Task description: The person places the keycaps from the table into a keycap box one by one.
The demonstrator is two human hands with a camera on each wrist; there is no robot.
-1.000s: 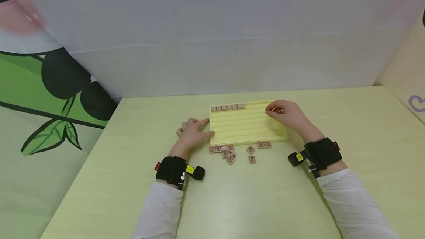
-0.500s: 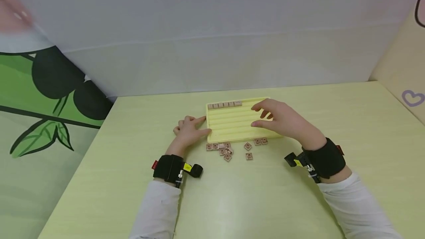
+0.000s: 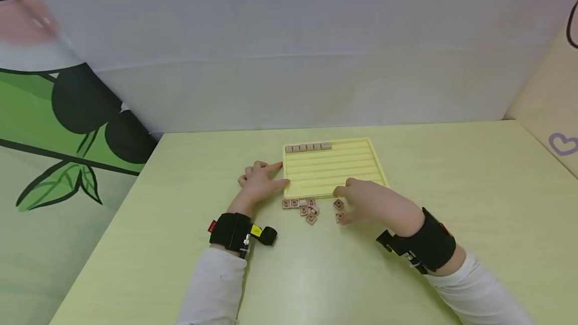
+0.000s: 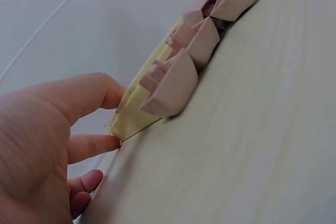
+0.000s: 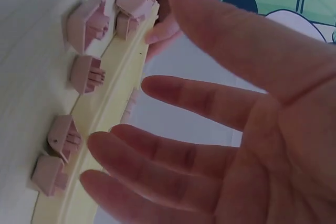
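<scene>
A pale yellow grooved tray (image 3: 356,164) lies on the table, with a short row of wooden tiles (image 3: 308,147) in its far left groove. Several loose tiles (image 3: 307,208) lie just in front of the tray. My left hand (image 3: 282,173) rests against the tray's left edge with thumb and forefinger straight, holding nothing. In the left wrist view its fingertips (image 4: 107,142) touch the tray corner (image 4: 131,116). My right hand (image 3: 349,205) hovers with spread fingers over the loose tiles at the tray's front right and holds nothing. Its spread fingers (image 5: 173,95) fill the right wrist view beside the tiles (image 5: 86,22).
The yellow-green table (image 3: 451,164) stretches wide to the right and toward me. A grey backdrop (image 3: 289,64) stands behind the table, and a green leaf-print panel (image 3: 54,129) stands at the left. Both wrists wear black bands (image 3: 230,229).
My right hand came back from the tray's far right corner to the loose tiles in front of it, and its fingers spread out. My left hand stayed at the tray's left edge.
</scene>
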